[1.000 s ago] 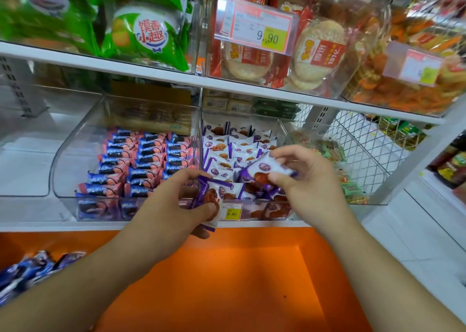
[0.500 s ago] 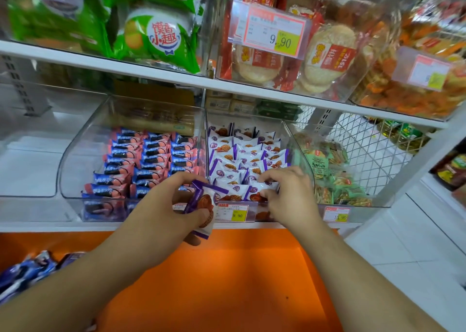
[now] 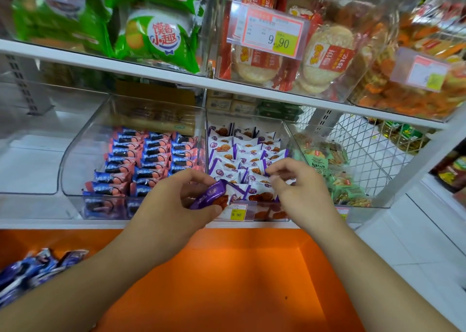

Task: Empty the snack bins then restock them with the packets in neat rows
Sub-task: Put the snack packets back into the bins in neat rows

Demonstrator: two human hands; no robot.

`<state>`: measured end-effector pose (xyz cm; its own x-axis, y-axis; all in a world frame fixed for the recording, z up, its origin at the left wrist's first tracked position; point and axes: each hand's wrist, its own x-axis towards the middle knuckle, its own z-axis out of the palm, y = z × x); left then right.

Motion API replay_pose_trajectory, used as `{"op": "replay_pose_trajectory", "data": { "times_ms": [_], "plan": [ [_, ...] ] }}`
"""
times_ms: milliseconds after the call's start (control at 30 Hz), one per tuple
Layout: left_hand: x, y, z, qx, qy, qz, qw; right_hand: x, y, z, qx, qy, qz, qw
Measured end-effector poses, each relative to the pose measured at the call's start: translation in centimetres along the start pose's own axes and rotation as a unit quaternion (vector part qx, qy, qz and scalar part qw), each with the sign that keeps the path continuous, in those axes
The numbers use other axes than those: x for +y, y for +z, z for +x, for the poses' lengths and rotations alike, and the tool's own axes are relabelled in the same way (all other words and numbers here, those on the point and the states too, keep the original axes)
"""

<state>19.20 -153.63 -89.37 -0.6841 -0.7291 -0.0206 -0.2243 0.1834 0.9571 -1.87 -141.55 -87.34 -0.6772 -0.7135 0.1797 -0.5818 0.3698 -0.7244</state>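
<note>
Right across the lower half of the frame runs an orange ledge [image 3: 227, 281], with a few blue packets [image 3: 30, 271] lying at its far left edge. Above it, a white shelf [image 3: 37, 224] carries clear bins side by side: the left bin [image 3: 75, 155] holds blue-and-pink packets [image 3: 151, 155] in neat rows, and the middle bin [image 3: 287, 135] holds purple-and-white packets [image 3: 242, 152], also in rows. A bin further right holds green packets [image 3: 325, 160]. A yellow price tag [image 3: 237, 214] sits on the middle bin's front. At centre frame the left hand [image 3: 171, 205] pinches one purple packet [image 3: 209, 196] between thumb and curled fingers, just in front of the middle bin. The right hand [image 3: 300, 190] reaches over that bin's front row, fingers curled down among the packets; whether it grips one, I cannot tell.
</note>
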Motion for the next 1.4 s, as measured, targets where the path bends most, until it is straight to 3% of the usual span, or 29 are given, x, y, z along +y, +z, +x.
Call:
{"op": "replay_pose_trajectory", "data": {
  "times_ms": [67, 167, 400, 600, 767, 967, 1267, 1400],
  "plan": [
    [0.3, 0.4, 0.1, 0.004, 0.011, 0.007, 1.0, -1.8, -0.1, -1.3, -0.097, 0.038, 0.127, 0.986],
    [0.3, 1.0, 0.2, -0.023, 0.009, -0.016, 1.0, -2.6, 0.5, -2.8, -0.215, 0.038, 0.171, 0.961],
    [-0.2, 1.9, 0.1, -0.047, -0.054, -0.154, 0.985, -2.2, 0.4, -3.5, -0.218, 0.083, 0.237, 0.943],
    [-0.2, 3.0, 0.2, -0.038, -0.021, -0.063, 0.997, -1.1, -0.1, -2.4, -0.131, 0.097, 0.281, 0.946],
    [-0.4, 3.2, 0.1, -0.04, -0.002, 0.005, 0.999, 2.4, -1.5, 0.1, 0.012, 0.004, 0.029, 0.999],
    [-1.3, 3.0, 0.0, -0.03, 0.008, 0.037, 0.999, 3.9, -0.5, 0.2, -0.015, -0.072, -0.154, 0.985],
    [-1.7, 2.5, -0.1, -0.038, 0.031, 0.06, 0.997, 3.8, 1.3, 1.1, -0.03, -0.062, -0.174, 0.982],
    [-1.1, 2.3, 0.3, -0.045, 0.084, 0.145, 0.985, 4.5, 1.5, 1.5, -0.021, -0.077, -0.209, 0.975]
  ]
}}
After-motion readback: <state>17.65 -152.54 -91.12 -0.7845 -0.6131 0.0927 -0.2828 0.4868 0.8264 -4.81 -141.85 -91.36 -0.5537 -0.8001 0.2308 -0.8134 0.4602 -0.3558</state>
